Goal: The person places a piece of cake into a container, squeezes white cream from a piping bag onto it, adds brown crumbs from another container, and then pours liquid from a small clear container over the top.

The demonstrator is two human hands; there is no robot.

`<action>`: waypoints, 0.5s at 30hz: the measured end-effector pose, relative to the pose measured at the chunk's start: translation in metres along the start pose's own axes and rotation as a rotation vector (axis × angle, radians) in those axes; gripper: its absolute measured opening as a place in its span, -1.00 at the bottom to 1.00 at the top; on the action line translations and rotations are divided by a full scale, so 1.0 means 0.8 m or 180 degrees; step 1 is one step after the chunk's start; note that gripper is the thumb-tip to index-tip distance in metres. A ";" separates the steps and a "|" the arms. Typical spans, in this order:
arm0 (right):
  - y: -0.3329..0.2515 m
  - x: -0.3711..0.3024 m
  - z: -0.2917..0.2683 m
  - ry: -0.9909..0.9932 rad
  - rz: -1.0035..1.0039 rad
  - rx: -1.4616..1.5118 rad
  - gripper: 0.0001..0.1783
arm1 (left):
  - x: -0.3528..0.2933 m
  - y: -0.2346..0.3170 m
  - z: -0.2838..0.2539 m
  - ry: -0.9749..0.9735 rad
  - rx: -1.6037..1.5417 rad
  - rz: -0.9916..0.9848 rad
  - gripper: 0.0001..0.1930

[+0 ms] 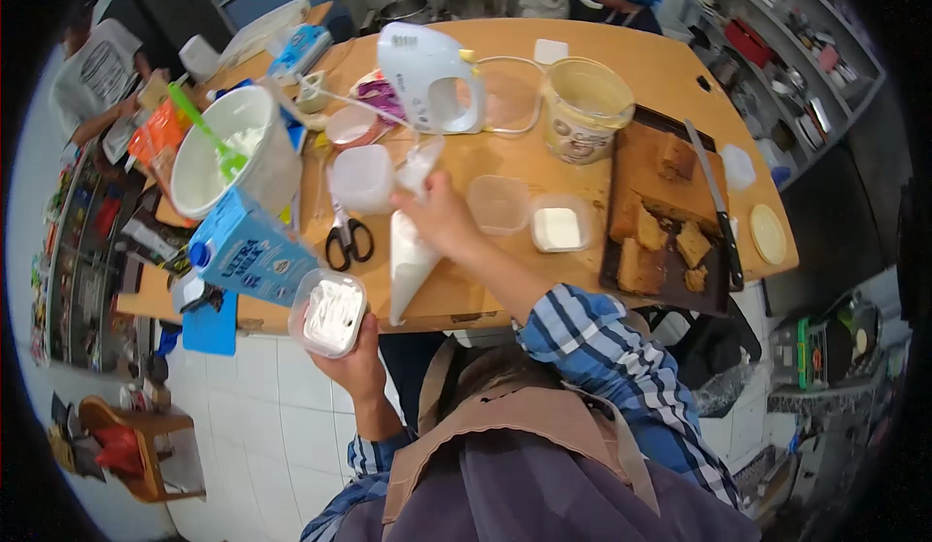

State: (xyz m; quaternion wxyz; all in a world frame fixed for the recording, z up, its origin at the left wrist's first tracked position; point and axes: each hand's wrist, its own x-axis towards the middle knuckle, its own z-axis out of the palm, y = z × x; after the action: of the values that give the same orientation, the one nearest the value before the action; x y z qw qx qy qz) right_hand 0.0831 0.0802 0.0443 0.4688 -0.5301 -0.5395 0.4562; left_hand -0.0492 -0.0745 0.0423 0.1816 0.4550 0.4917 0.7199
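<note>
My left hand point(355, 365) is closed around a small clear plastic tub point(330, 315) with white cream piped inside, held up in front of the table's near edge. My right hand point(445, 216) grips a piping bag point(412, 262) of white cream near its gathered top. The bag's narrow tip points toward me, near the table edge. Beside the bag lie black-handled scissors point(349, 243) and a white plastic tub point(361, 179). To the right of my right hand are an empty clear tub point(498, 203) and another tub point(560, 228) with a smooth white filling.
A blue milk carton point(254, 249) and a white bowl point(254, 171) with a green spatula point(200, 126) stand at left. A hand mixer point(432, 78) and a bucket point(585, 115) are farther back. Cut cake point(670, 168) and a knife point(716, 207) lie on a dark tray at right. Two other people are nearby.
</note>
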 end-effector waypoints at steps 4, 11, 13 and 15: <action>-0.013 -0.028 -0.006 -0.0130 -0.0390 -0.0672 -0.21 | -0.016 0.001 0.017 -0.0246 0.0058 0.0053 -0.32; -0.044 -0.103 -0.085 -0.0052 -0.1148 -0.0738 -0.22 | -0.052 0.009 0.055 -0.0999 0.0125 0.0017 -0.23; -0.068 -0.137 -0.137 -0.0174 -0.1110 -0.0486 -0.24 | -0.063 0.009 0.073 -0.1160 0.0019 -0.0130 -0.22; -0.081 -0.170 -0.183 0.0045 -0.1090 0.0113 -0.26 | -0.072 0.003 0.083 -0.1367 -0.0220 -0.0584 -0.20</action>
State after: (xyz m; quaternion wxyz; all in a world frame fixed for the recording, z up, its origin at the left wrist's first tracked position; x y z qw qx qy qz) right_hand 0.2188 -0.0583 0.1262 0.5528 -0.4253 -0.6105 0.3753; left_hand 0.0368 -0.0807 0.0237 0.3622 0.5447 0.4562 0.6034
